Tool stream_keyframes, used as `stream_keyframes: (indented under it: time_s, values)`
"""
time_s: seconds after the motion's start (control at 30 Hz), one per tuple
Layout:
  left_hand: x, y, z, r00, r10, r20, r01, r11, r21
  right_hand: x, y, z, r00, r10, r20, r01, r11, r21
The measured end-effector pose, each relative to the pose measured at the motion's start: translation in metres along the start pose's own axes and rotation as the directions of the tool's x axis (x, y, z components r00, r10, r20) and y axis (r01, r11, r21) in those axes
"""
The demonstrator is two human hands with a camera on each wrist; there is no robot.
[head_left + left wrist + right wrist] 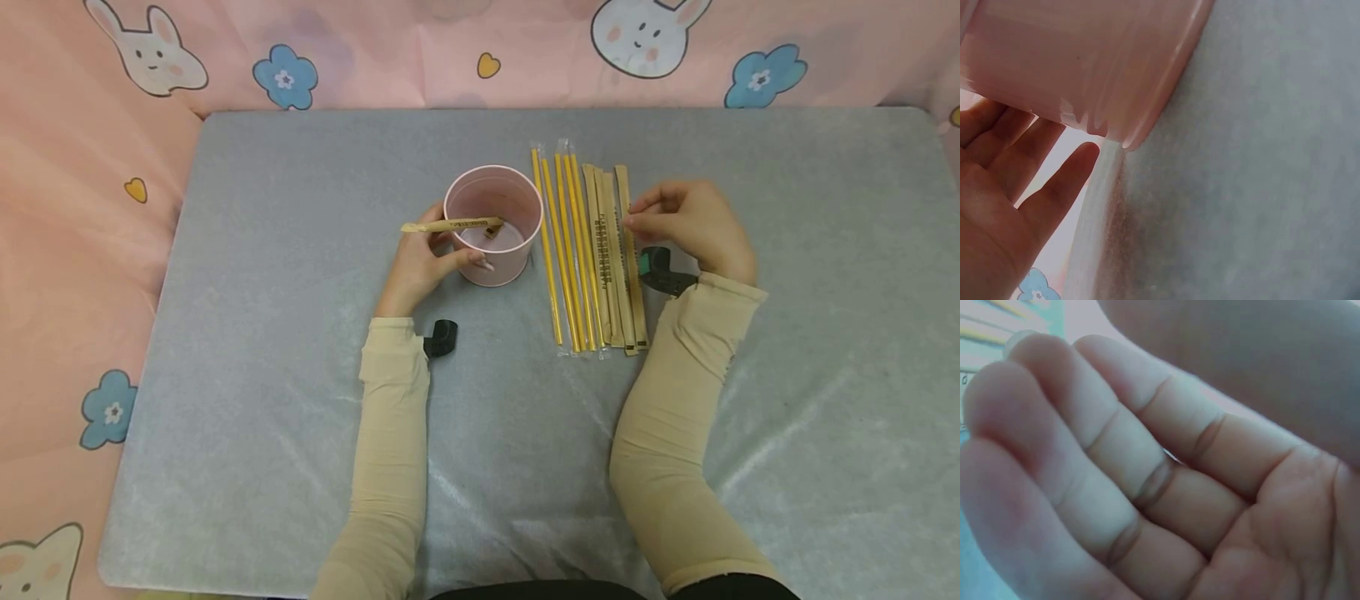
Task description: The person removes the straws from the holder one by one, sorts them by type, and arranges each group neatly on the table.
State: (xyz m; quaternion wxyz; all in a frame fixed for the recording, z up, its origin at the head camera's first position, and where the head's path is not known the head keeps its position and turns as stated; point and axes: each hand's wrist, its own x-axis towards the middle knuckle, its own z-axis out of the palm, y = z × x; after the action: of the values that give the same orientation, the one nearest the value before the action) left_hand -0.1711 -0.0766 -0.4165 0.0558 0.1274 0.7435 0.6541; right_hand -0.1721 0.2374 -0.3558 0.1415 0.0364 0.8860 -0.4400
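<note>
My left hand (420, 265) holds a pink cup (498, 265), its thumb on the near side and its fingers around the left side. In the left wrist view, fingers (1054, 194) lie along the cup wall (1072, 62). A paper-wrapped straw (453, 224) leans in the cup and sticks out over its left rim. My right hand (697, 225) is at the rightmost paper-wrapped straw (633, 283) of a row, thumb and index fingertips close together at its edge; contact is unclear. The right wrist view shows loosely bent fingers (1104, 431) with no straw visible between them.
Left of the other paper-wrapped straws (605, 250) lie several yellow straws (564, 250) in clear wrappers, just right of the cup. All rest on a grey cloth-covered table (262, 375). A pink printed curtain (420, 58) borders the table's back and left.
</note>
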Motion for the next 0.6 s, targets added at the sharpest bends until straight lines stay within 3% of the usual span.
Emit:
stream_keyframes:
  time_s: [0.3, 0.6]
  values:
    - [0.0, -0.001, 0.0, 1.0, -0.008, 0.001, 0.008, 1.0, -0.007, -0.007, -0.014, 0.003, 0.993, -0.095, -0.072, 0.099, 0.994, 0.054]
    - [0.0, -0.002, 0.0, 1.0, 0.007, 0.0, -0.007, 1.0, -0.011, -0.013, -0.044, 0.017, 0.958, -0.26, -0.119, 0.268, 0.962, 0.06]
